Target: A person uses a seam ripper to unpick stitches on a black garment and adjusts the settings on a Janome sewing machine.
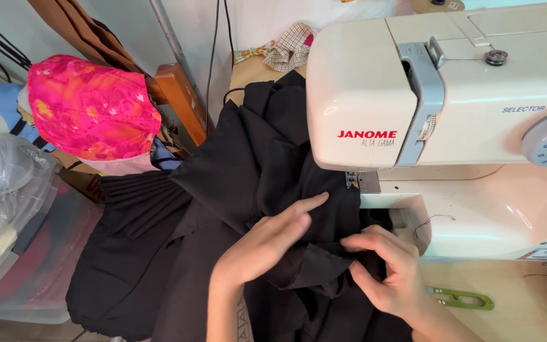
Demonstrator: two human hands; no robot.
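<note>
A black garment is bunched under the head of a cream sewing machine and spills off the table's left side. My left hand lies flat on the fabric, its index finger stretched toward the presser foot. My right hand pinches a fold of the same black cloth just in front of the machine's free arm. Both hands touch the fabric close together, below the needle area.
Green thread snips lie on the wooden table by my right wrist. A bright pink patterned cloth hangs at left above clear plastic bins. Checked fabric scraps sit behind the machine.
</note>
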